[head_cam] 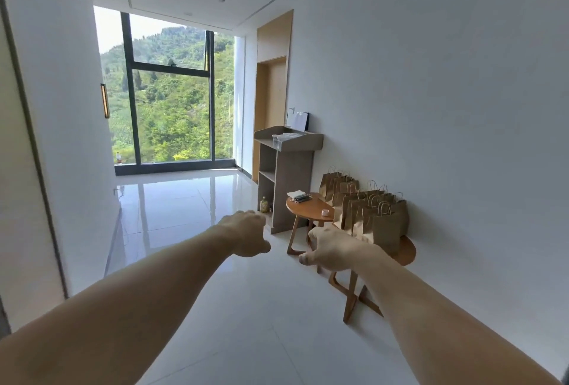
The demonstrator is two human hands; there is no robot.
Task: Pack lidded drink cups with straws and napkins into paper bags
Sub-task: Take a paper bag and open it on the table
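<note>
- Hazard, bags: brown paper bags (pixel 385 230) stand packed and touching on the near wooden table (pixel 407 251), against the right wall. Lifting 1 by its twisted handles would likely drag or tip its neighbours, and the front row stands close to the rim.
- Hazard, table: its slim crossed legs look easy to knock with a knee or foot, and a bump could topple the whole row.
- Hazard, floor: the white floor tiles (pixel 246 307) are glossy, so a hurried step could slip.
- Hazard, supplies: no straws are identifiable. Clear containers (pixel 281 138) on the grey stand (pixel 292 181) may be cups, but they are too small to tell. Packing could stall on a missing item.
- Bags, appearance: upright, creased kraft paper with mouths open upward. They probably weigh little and shift at a touch.
- Napkins, possible: a folded stack (pixel 297 195) lies on the far round table (pixel 308 210), just beside the bags.
- Left hand (pixel 246 232): raised in the air, fingers loosely curled downward, holding nothing visible, well apart from the bags.
- Right hand (pixel 334 249): raised, fingers drooping, thumb out, holding nothing. It overlaps the bags in view, but contact cannot be told.
</note>
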